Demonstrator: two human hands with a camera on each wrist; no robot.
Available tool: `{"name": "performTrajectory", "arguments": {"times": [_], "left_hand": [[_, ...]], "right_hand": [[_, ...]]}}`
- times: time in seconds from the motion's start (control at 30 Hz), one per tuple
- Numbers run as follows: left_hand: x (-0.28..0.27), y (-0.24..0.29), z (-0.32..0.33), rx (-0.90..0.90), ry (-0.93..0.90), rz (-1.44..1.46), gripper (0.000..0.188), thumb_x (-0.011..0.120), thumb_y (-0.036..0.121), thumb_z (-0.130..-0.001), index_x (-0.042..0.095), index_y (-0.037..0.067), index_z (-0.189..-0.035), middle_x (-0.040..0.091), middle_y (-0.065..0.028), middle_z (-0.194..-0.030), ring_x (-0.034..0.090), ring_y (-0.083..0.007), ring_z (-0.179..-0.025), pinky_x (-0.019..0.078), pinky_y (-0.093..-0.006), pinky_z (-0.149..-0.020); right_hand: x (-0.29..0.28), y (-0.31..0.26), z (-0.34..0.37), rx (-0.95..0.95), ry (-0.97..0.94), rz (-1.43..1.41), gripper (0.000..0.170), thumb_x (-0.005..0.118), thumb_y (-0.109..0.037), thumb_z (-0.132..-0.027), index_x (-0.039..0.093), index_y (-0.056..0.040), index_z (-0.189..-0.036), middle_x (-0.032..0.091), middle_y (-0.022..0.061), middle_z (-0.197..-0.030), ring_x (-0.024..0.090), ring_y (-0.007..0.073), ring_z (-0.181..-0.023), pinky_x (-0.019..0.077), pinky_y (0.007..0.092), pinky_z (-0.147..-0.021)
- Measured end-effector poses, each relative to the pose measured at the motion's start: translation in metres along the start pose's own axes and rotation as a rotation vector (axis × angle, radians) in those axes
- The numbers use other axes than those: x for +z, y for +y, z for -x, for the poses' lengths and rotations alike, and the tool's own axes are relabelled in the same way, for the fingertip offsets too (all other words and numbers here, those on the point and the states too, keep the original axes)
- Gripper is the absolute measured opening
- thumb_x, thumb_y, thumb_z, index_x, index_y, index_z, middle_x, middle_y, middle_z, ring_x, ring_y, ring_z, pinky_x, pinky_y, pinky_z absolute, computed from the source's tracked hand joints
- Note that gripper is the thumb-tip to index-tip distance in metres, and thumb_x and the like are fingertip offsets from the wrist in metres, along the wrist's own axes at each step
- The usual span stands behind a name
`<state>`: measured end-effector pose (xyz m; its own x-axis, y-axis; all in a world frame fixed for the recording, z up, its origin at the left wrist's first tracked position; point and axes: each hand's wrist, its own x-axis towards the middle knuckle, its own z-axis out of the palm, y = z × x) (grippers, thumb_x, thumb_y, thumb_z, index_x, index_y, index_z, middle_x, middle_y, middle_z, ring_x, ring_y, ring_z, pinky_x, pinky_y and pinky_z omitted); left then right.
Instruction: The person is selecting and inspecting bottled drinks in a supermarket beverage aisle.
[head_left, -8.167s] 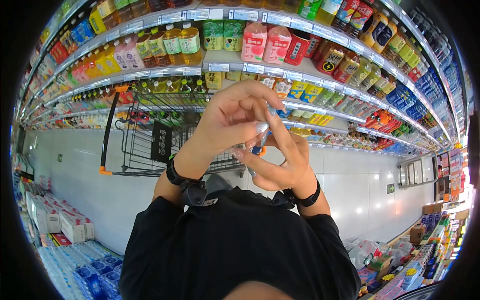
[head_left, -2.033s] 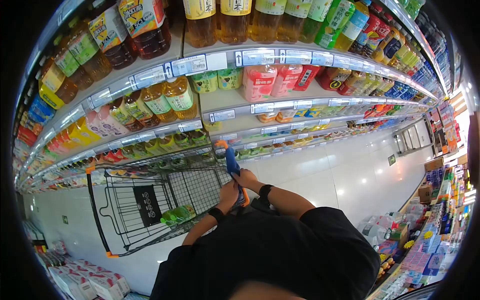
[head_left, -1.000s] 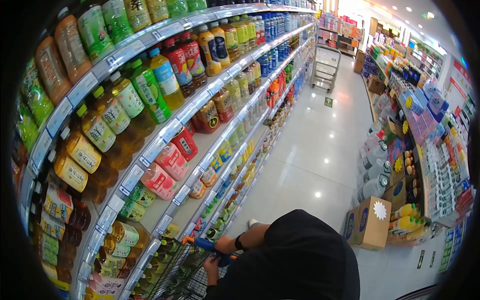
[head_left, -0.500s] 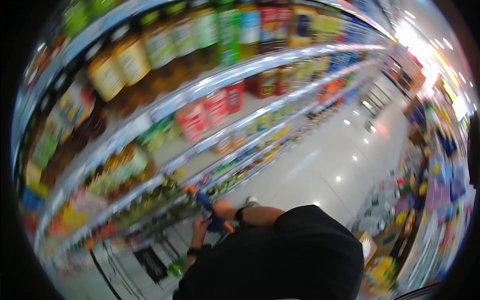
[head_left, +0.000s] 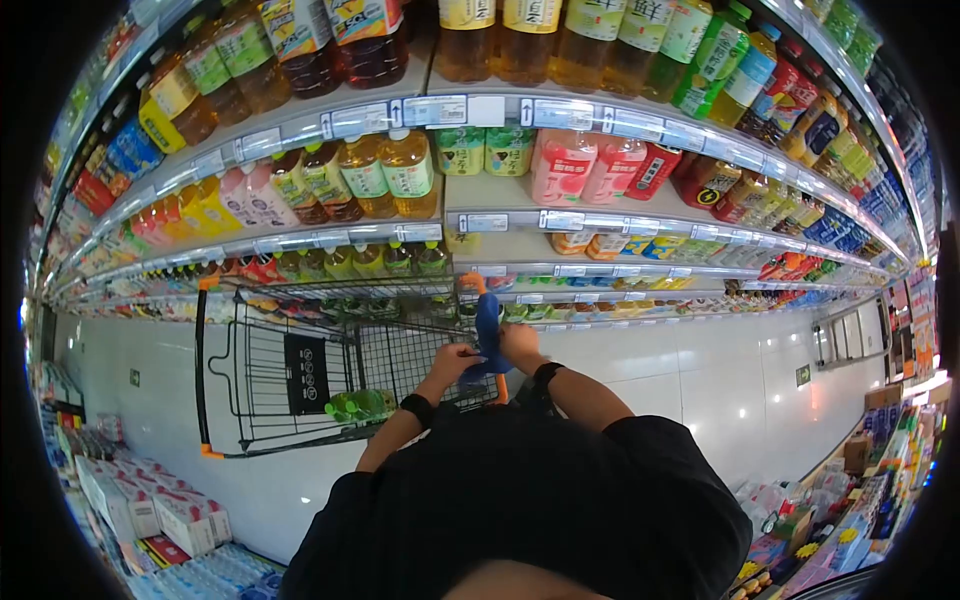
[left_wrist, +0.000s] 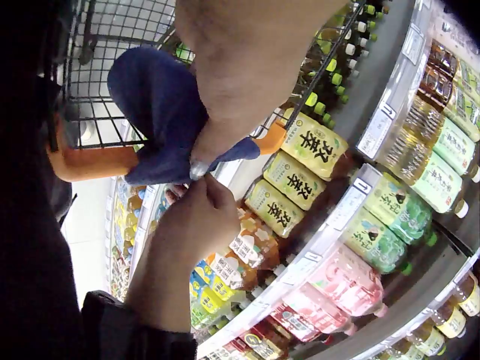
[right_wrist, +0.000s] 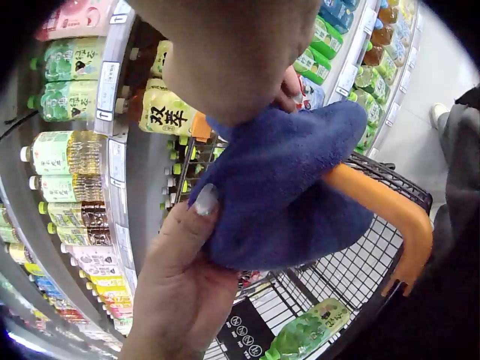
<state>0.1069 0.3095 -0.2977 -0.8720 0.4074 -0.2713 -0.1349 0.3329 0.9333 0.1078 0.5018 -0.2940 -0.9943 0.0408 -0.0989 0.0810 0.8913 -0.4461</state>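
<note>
A blue cloth [head_left: 487,325] is draped around the orange-ended handle [right_wrist: 382,206] of a black wire shopping cart [head_left: 290,440]. My left hand [head_left: 450,368] pinches the cloth's near part, its thumb lying on top of the fabric in the right wrist view. On the other side, my right hand [head_left: 519,345] grips the cloth, its fingers mostly hidden behind it. The two hands are close together at the handle, and overlap in the left wrist view. Green-labelled drink bottles [head_left: 360,405] lie in the cart's basket beyond the left forearm.
Shelves [head_left: 560,218] packed with bottled drinks and price tags run along the far side of the cart. Cartons [head_left: 190,520] stand at lower left. A metal step ladder [head_left: 850,335] is on the tiled floor at right, with stacked goods [head_left: 850,510] nearer me.
Earlier my hands were raised together away from the handle; they have since come down onto the cloth. The head view swung right along the aisle and has swung back toward the cart.
</note>
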Motion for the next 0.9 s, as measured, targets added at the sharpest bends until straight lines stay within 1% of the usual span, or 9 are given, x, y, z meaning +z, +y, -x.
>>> {"name": "performTrajectory", "arguments": {"times": [0.13, 0.23, 0.33, 0.37, 0.47, 0.53, 0.57, 0.7, 0.9], "left_hand": [[0.002, 0.010, 0.000, -0.311, -0.080, 0.197, 0.034, 0.055, 0.033, -0.089, 0.065, 0.002, -0.096, 0.063, -0.0071, -0.090, 0.058, -0.0160, -0.084, 0.0459, -0.0315, -0.074], [0.013, 0.018, -0.002, -0.459, -0.070, 0.200, 0.044, 0.044, 0.041, -0.093, 0.059, 0.004, -0.112, 0.059, -0.0103, -0.106, 0.057, -0.0214, -0.094, 0.0439, -0.0337, -0.083], [0.027, 0.001, -0.012, -0.331, 0.019, 0.195, 0.040, 0.051, 0.038, -0.089, 0.064, 0.002, -0.101, 0.065, -0.0084, -0.092, 0.059, -0.0178, -0.078, 0.0448, -0.0287, -0.068], [0.029, -0.003, -0.016, -0.350, -0.004, 0.163, 0.041, 0.050, 0.039, -0.090, 0.062, 0.002, -0.104, 0.064, -0.0095, -0.097, 0.059, -0.0187, -0.082, 0.0450, -0.0283, -0.070], [0.039, -0.008, -0.019, -0.330, -0.003, 0.094, 0.048, 0.047, 0.042, -0.090, 0.055, 0.002, -0.116, 0.060, -0.0124, -0.109, 0.058, -0.0210, -0.095, 0.0452, -0.0277, -0.078], [0.050, -0.009, -0.015, -0.210, 0.102, 0.093, 0.054, 0.044, 0.045, -0.091, 0.049, 0.004, -0.125, 0.056, -0.0142, -0.115, 0.056, -0.0216, -0.104, 0.0449, -0.0280, -0.082], [0.051, -0.011, -0.016, -0.242, 0.032, 0.148, 0.056, 0.040, 0.047, -0.092, 0.043, 0.006, -0.129, 0.054, -0.0147, -0.119, 0.054, -0.0229, -0.107, 0.0446, -0.0305, -0.084], [0.053, 0.010, -0.009, -0.445, -0.155, 0.310, 0.064, 0.027, 0.056, -0.092, 0.027, 0.014, -0.141, 0.041, -0.0160, -0.134, 0.045, -0.0280, -0.118, 0.0419, -0.0432, -0.090], [0.062, -0.041, -0.022, -0.451, -0.384, 0.305, 0.077, 0.016, 0.069, -0.085, 0.013, 0.020, -0.145, 0.027, -0.0111, -0.144, 0.034, -0.0310, -0.127, 0.0353, -0.0536, -0.092]], "right_hand": [[-0.007, -0.005, 0.002, -0.002, 0.052, 0.012, 0.013, 0.054, -0.021, -0.078, 0.059, -0.0106, -0.083, 0.063, 0.0152, -0.072, 0.063, 0.0341, -0.067, 0.0495, 0.0453, -0.060], [-0.018, -0.011, 0.005, -0.026, 0.119, 0.028, 0.013, 0.059, -0.022, -0.076, 0.061, -0.0113, -0.083, 0.064, 0.0116, -0.074, 0.063, 0.0323, -0.067, 0.0494, 0.0439, -0.060], [-0.013, -0.003, 0.004, -0.059, 0.124, 0.020, 0.012, 0.059, -0.020, -0.076, 0.061, -0.0107, -0.083, 0.064, 0.0129, -0.076, 0.063, 0.0321, -0.069, 0.0497, 0.0431, -0.062], [-0.013, 0.000, 0.002, -0.037, -0.040, 0.080, 0.026, 0.058, -0.016, -0.075, 0.060, -0.0129, -0.101, 0.064, 0.0143, -0.093, 0.063, 0.0312, -0.082, 0.0507, 0.0413, -0.070], [-0.019, 0.000, 0.014, -0.104, -0.074, 0.071, 0.057, 0.058, -0.012, -0.075, 0.043, -0.0165, -0.130, 0.053, 0.0172, -0.120, 0.059, 0.0322, -0.098, 0.0499, 0.0411, -0.079], [-0.019, -0.003, 0.023, -0.236, -0.163, 0.153, 0.073, 0.058, -0.010, -0.074, 0.025, -0.0175, -0.138, 0.038, 0.0172, -0.133, 0.055, 0.0340, -0.105, 0.0486, 0.0415, -0.084], [-0.017, -0.005, 0.028, -0.303, -0.212, 0.193, 0.082, 0.059, -0.009, -0.074, 0.016, -0.0179, -0.143, 0.031, 0.0172, -0.140, 0.053, 0.0349, -0.108, 0.0480, 0.0417, -0.086], [-0.002, -0.007, 0.034, -0.200, -0.493, 0.088, 0.089, 0.060, -0.007, -0.074, 0.007, -0.0163, -0.144, 0.017, 0.0174, -0.145, 0.052, 0.0369, -0.108, 0.0487, 0.0432, -0.085], [-0.020, -0.015, 0.043, -0.113, -0.525, 0.048, 0.094, 0.061, -0.014, -0.075, -0.003, -0.0195, -0.144, 0.045, 0.0191, -0.129, 0.058, 0.0353, -0.099, 0.0506, 0.0442, -0.076]]}}
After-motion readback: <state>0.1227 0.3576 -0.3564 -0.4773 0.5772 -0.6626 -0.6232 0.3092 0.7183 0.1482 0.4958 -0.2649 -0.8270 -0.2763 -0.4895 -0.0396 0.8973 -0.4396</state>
